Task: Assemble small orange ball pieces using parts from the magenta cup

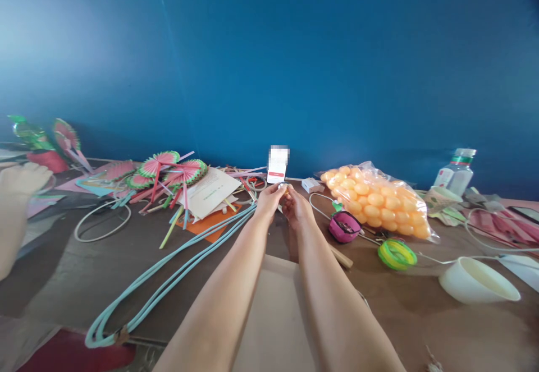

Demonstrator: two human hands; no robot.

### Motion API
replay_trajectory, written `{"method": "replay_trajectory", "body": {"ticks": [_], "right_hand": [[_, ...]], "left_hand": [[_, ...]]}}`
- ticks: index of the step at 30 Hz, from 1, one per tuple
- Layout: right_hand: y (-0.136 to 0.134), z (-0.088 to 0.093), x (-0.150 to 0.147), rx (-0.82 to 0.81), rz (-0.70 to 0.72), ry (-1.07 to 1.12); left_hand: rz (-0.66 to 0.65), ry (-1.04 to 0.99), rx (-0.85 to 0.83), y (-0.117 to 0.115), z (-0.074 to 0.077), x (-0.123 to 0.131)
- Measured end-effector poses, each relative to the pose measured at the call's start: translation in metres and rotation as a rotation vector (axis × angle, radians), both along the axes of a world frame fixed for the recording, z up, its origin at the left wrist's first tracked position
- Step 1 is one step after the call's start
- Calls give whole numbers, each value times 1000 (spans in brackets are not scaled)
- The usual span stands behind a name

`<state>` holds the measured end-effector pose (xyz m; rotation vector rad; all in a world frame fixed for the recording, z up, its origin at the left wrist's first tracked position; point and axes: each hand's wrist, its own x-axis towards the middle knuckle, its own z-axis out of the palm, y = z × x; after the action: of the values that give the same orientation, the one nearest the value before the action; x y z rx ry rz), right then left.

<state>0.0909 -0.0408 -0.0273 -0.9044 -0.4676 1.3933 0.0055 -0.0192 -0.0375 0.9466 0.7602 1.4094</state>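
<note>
My left hand [270, 197] and my right hand [296, 206] meet at arm's length over the brown table [126, 260]. Their fingers pinch together round a small orange-yellow object [286, 190] that is mostly hidden; I cannot make out what it is. Just behind the hands a small white card [277, 168] stands upright. Right of the hands lies a clear bag of orange balls [377, 201], and a small pink pouch [344, 226] sits close to my right wrist.
Long pale-blue tubes [168, 274] run from the hands toward the lower left. Pink and green paper fans [168, 170], papers and a wire ring [102, 221] lie left. A green-yellow coil [396, 253], white bowl [475, 280] and bottle [457, 173] stand right. Another person's hand [19, 184] rests far left.
</note>
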Motion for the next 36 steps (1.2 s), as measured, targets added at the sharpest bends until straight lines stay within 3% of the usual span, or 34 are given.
{"method": "replay_trajectory", "body": {"ticks": [5, 12, 20, 31, 36], "right_hand": [[0, 2, 0, -23, 34, 21], [0, 1, 0, -18, -11, -23], [0, 5, 2, -39, 26, 101], [-1, 6, 1, -26, 76, 135], [2, 2, 2, -14, 32, 113]], "left_hand": [[36, -65, -70, 2, 1, 1], [14, -5, -22, 3, -2, 1], [-10, -175, -102, -5, 9, 3], [-41, -133, -43, -2, 6, 0], [-26, -92, -21, 2, 1, 1]]}}
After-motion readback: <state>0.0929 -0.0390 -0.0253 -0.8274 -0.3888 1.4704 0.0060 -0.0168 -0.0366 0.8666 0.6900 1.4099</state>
